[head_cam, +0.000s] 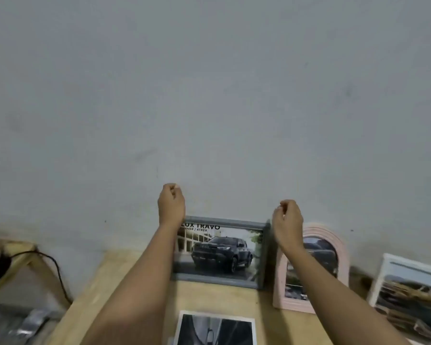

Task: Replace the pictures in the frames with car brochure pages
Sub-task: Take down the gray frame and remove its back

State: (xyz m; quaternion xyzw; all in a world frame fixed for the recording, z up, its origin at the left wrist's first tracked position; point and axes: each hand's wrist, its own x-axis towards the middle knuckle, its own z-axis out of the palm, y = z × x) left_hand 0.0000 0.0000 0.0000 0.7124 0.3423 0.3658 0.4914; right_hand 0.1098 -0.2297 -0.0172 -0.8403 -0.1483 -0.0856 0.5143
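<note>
The person's left hand [171, 202] and right hand [286, 220] are bare, and so are the wrists behind them. The left forearm [139, 282] and right forearm [334, 295] are also uncovered right down to the bottom edge of the view, broad there and narrowing toward the wrists. A pale nail [177, 187] shows at the tip of the left hand, slightly blurred.

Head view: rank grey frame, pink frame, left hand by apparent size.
1. grey frame and pink frame: about alike, both partly covered, so unranked.
2. left hand: clearly smallest.
</note>
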